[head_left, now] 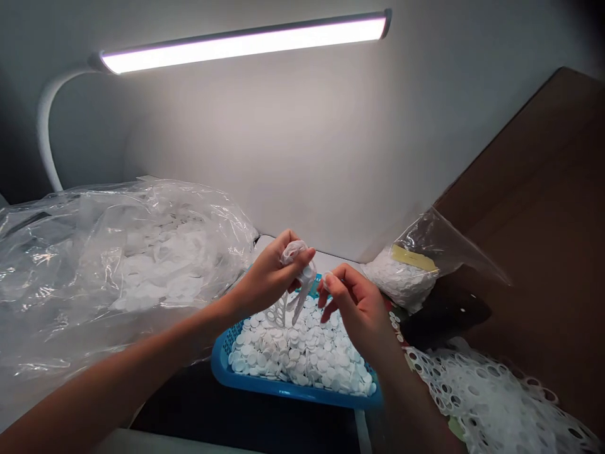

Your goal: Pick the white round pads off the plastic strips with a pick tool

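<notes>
Above a blue plastic basket (293, 386) heaped with flat white discs (297, 353), a person's left hand (269, 274) closes around a crumpled, perforated white strip (297, 277), its holed tail hanging down to the pile. Just beside it, the right hand (357, 309) pinches a small white piece (326, 280), too small to identify, between thumb and forefinger. Left of the basket, a large clear plastic bag (118, 265) of discs crowds its rim. To its right lie a smaller bag (401, 277) with a yellow label and a lacy sheet of punched white scrap (491, 403). The basket sits on a dark tabletop (236, 410), with open room before its front rim, a pale wall (283, 157) beyond, a brown board (534, 189) angling in at right and a white desk lamp (241, 43) overhead.
</notes>
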### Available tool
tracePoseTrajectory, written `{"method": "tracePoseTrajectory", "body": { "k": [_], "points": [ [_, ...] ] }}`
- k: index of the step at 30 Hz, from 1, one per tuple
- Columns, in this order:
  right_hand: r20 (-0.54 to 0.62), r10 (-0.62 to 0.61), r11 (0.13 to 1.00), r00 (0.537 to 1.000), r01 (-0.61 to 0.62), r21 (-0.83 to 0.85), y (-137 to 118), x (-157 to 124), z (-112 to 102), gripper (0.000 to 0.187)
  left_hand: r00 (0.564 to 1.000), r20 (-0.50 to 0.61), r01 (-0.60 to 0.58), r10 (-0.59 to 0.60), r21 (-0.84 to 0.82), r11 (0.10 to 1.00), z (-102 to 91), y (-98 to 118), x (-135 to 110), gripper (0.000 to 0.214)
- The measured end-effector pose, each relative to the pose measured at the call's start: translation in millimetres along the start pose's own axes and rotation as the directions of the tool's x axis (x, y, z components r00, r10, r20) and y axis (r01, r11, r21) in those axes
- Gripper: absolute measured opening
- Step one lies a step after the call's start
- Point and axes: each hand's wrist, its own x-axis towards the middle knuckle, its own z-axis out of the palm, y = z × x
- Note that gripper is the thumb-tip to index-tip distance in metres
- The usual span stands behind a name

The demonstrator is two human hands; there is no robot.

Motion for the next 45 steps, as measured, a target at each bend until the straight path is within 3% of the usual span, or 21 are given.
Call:
{"method": "tracePoseTrajectory", "body": {
  "k": [4, 7, 11, 17, 25, 30, 34, 40, 43, 45],
  "points": [
    [0.012, -0.042, 0.956, 0.999, 0.044, -0.291, -4.9, -4.5, 3.1, 0.029, 1.0, 0.008, 0.023, -0.023, 0.042, 0.999, 4.1, 1.1, -2.1, 0.026],
    [0.012, -0.069, 0.935, 0.998, 0.069, -0.347, -7.5, -4.8, 4.5, 0.03, 0.999, 0.016, 0.035, -0.036, 0.084, 0.996, 4.5, 0.8, -1.9, 0.028],
    [0.084, 0.031, 0.966, 0.996, -0.008, -0.258, -5.4, -3.8, 4.0, 0.033, 0.996, 0.045, 0.064, -0.07, 0.126, 0.99, 2.7, -3.9, -2.8, 0.028],
    [0.209, 0.097, 0.993, 0.973, -0.109, 0.046, 0.3, -0.1, 2.5, 0.035, 0.993, 0.074, 0.064, -0.088, 0.278, 0.958, 3.1, -1.7, -8.2, 0.026],
    [0.201, 0.126, 0.989, 0.972, -0.139, 0.052, 4.5, 0.5, -1.8, 0.034, 0.99, 0.119, 0.033, -0.077, 0.335, 0.942, 7.6, 9.2, -12.6, 0.024],
    [0.321, 0.148, 0.966, 0.935, -0.207, 0.156, 2.0, 4.4, -7.5, 0.031, 0.995, 0.094, -0.041, 0.014, 0.296, 0.954, 7.6, 4.1, -12.5, 0.019],
    [0.385, 0.158, 0.939, 0.909, -0.259, 0.226, -1.7, 8.2, -12.9, 0.029, 0.996, 0.083, -0.037, 0.011, 0.322, 0.946, 6.3, 3.8, -11.2, 0.02],
    [0.345, 0.206, 0.914, 0.916, -0.306, 0.266, 4.9, 9.4, -11.5, 0.022, 0.989, 0.141, -0.091, 0.038, 0.396, 0.914, 10.0, 0.8, -16.5, 0.017],
    [0.325, 0.218, 0.908, 0.92, -0.313, 0.277, 7.5, 9.7, -11.4, 0.019, 0.989, 0.148, -0.045, -0.001, 0.31, 0.95, 9.9, 1.0, -16.2, 0.018],
    [0.333, 0.208, 0.911, 0.92, -0.306, 0.277, 6.3, 9.4, -12.5, 0.018, 0.986, 0.157, 0.043, -0.063, 0.128, 0.991, 7.3, 1.7, -12.4, 0.022]
  ]
}}
